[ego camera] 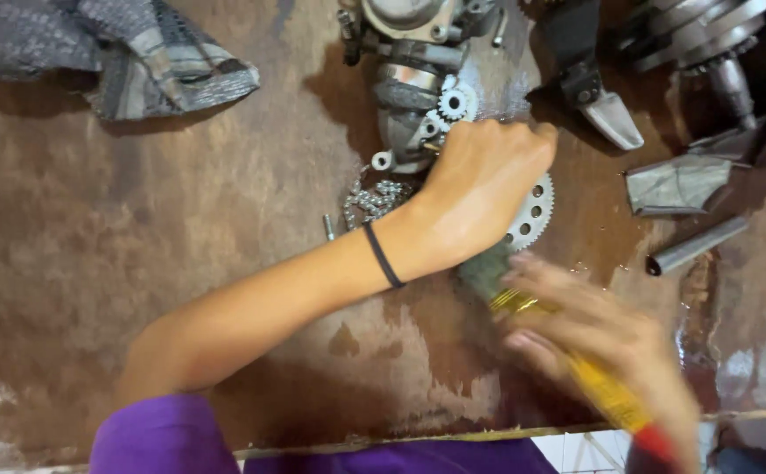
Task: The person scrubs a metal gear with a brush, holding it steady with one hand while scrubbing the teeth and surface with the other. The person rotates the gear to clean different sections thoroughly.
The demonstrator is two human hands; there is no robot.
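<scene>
My left hand (485,180) reaches across the brown bench, fingers curled over a round toothed sprocket (532,213) with holes near its rim; it wears a black band at the wrist. A metal chain (372,200) lies bunched beside the wrist. Just above the hand sits a grey engine part (413,96) with a small white gear (453,103). My right hand (598,338), blurred, grips a paintbrush with a yellow handle (607,397), a gold ferrule and dark bristles (486,270) that point toward the sprocket's lower edge.
A crumpled grey cloth (146,61) lies at the top left. A black-and-silver tool (598,96), more engine parts (708,39), a folded metal piece (677,184) and a short tube (694,246) sit at the right. The bench edge (453,434) runs along the bottom.
</scene>
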